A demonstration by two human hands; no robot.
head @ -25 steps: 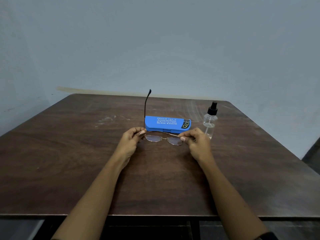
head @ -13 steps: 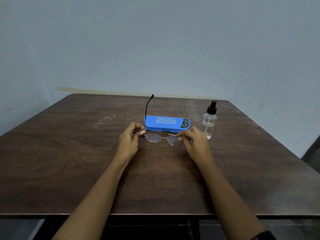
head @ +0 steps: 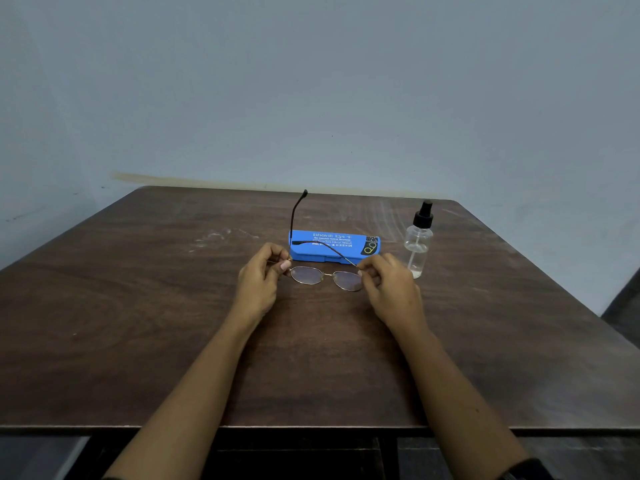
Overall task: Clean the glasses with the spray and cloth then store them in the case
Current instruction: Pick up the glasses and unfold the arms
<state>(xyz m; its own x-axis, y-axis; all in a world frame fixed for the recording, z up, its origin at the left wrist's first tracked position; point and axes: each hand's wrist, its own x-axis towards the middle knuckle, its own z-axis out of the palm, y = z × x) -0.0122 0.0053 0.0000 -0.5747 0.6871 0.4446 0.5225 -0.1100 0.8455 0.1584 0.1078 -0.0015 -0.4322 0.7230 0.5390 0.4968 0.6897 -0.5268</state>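
Note:
Thin metal-framed glasses [head: 325, 277] are held just above the table between both hands. My left hand [head: 259, 282] pinches the left hinge, and that temple arm stands straight up. My right hand [head: 388, 285] pinches the right hinge, whose temple arm lies folded across in front of the case. A closed blue glasses case [head: 334, 244] lies flat right behind the glasses. A clear spray bottle [head: 419, 240] with a black nozzle stands upright to the right of the case. No cloth is in view.
The dark wooden table [head: 138, 323] runs from the near edge to a plain blue-grey wall. Faint white smears mark its far left and far right areas.
The upright left temple arm has tilted lower, toward the case. The right temple arm now lies folded across in front of the case. Both hands stay at the hinges.

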